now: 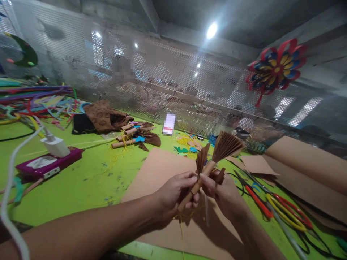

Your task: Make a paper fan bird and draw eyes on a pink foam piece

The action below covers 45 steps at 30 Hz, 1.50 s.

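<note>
My left hand is closed around a rolled brown paper stick that carries a pleated brown paper fan at its top. My right hand pinches the same stick just above the left, next to a smaller folded brown fan piece and another small one by its fingers. Both hands hover over a sheet of brown kraft paper lying on the green table.
Red and yellow scissors lie right of my hands, beyond them more kraft paper. Finished paper sticks with fans, a brown cloth, a purple phone with charger, coloured strips and a mesh wall with a paper flower surround.
</note>
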Tool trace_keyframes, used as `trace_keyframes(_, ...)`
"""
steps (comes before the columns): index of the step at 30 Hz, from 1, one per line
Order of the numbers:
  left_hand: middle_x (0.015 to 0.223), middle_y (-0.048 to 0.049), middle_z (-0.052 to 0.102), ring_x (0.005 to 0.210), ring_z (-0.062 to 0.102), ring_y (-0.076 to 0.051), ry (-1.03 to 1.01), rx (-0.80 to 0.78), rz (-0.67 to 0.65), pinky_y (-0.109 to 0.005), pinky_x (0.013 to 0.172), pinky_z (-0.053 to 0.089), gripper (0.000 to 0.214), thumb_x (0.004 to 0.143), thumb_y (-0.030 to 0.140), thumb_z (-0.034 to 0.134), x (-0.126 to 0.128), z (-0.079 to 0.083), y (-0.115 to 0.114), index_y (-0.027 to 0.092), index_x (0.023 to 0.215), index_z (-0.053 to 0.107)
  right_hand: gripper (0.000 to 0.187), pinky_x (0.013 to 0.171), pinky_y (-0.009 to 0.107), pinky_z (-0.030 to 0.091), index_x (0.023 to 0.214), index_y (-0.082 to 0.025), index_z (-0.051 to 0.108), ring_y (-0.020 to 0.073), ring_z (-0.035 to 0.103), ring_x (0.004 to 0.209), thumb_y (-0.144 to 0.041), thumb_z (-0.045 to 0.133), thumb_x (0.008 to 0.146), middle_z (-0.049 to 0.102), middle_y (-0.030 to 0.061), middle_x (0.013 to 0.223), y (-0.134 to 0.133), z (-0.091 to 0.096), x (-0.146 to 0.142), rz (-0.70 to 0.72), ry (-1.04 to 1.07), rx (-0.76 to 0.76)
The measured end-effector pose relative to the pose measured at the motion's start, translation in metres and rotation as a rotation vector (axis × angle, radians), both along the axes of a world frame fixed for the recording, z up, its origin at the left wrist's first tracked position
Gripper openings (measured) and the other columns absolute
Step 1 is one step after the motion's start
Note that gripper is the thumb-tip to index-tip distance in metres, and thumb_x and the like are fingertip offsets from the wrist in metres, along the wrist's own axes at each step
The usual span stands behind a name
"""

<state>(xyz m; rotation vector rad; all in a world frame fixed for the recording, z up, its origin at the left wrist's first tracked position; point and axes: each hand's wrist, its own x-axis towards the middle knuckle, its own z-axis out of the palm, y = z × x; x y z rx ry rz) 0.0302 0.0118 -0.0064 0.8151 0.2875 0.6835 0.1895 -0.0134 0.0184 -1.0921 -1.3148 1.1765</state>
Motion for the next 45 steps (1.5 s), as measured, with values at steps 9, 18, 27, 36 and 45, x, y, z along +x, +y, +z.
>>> trace_keyframes(9, 0.075, -0.0058, 0.060, 0.061, 0.058, -0.014, -0.017, 0.027, 0.103, -0.024, 0.057, 0.045, 0.017, 0.083, 0.029, 0.060, 0.003, 0.006, -0.004, 0.015, 0.088, 0.051, 0.033, 0.049, 0.025, 0.021, 0.068, -0.016, 0.053, 0.0066, 0.029, 0.050, -0.040, 0.073, 0.075, 0.038, -0.0063, 0.056, 0.001, 0.002, 0.006, 0.021, 0.006, -0.006)
trace_keyframes(18, 0.080, -0.0022, 0.056, 0.073, 0.054, -0.015, 0.214, 0.245, 0.401, -0.027, 0.068, 0.041, 0.005, 0.079, 0.018, 0.057, 0.002, 0.016, -0.004, 0.016, 0.083, 0.055, 0.038, 0.047, 0.025, 0.015, 0.064, -0.017, 0.046, 0.0054, 0.022, 0.048, -0.041, 0.074, 0.074, 0.030, -0.0086, 0.053, 0.005, 0.006, 0.010, 0.024, -0.011, 0.002)
trace_keyframes(27, 0.086, -0.0074, 0.064, 0.078, 0.052, -0.022, 0.447, 0.866, 0.586, -0.031, 0.073, 0.034, 0.015, 0.089, 0.026, 0.056, -0.006, 0.019, -0.015, 0.017, 0.092, 0.068, 0.036, 0.047, 0.025, 0.015, 0.065, -0.017, 0.049, 0.0057, 0.023, 0.048, -0.043, 0.073, 0.073, 0.030, -0.0084, 0.053, 0.006, 0.003, 0.007, -0.069, -0.041, -0.022)
trace_keyframes(36, 0.082, -0.0072, 0.059, 0.071, 0.049, -0.020, 0.621, 1.031, 0.584, -0.031, 0.070, 0.032, 0.014, 0.090, 0.024, 0.053, -0.006, 0.012, -0.018, 0.018, 0.094, 0.065, 0.040, 0.045, 0.024, 0.015, 0.059, -0.017, 0.048, 0.0051, 0.024, 0.045, -0.044, 0.077, 0.067, 0.031, -0.0085, 0.049, 0.005, 0.002, -0.003, -0.086, -0.088, -0.037)
trace_keyframes(45, 0.078, -0.0054, 0.057, 0.062, 0.044, -0.017, 0.699, 1.048, 0.573, -0.029, 0.062, 0.028, 0.013, 0.090, 0.020, 0.051, -0.005, 0.010, -0.016, 0.019, 0.092, 0.063, 0.043, 0.044, 0.023, 0.015, 0.060, -0.017, 0.047, 0.0046, 0.025, 0.044, -0.047, 0.077, 0.066, 0.032, -0.0090, 0.047, 0.007, 0.001, -0.009, -0.114, -0.064, -0.046)
